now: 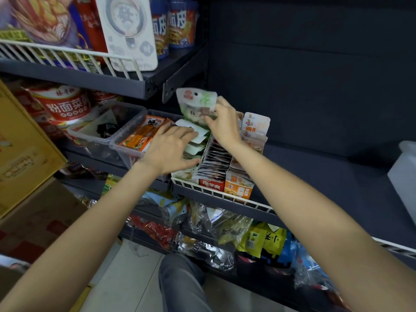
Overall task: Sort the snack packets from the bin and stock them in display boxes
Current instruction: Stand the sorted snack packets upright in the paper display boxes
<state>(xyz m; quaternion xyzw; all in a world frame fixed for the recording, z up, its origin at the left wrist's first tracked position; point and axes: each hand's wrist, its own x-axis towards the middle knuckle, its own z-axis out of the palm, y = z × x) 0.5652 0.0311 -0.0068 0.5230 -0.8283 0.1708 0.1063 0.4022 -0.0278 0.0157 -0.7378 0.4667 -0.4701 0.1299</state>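
On the dark shelf [315,176], three display boxes [227,176] stand side by side behind a white wire rail [225,195]. My left hand [167,149] lies flat, fingers straight, on the pale green packets [198,140] in the leftmost box. My right hand [225,122] pinches a white-and-green snack packet [195,104], red-marked on top, upright above them.
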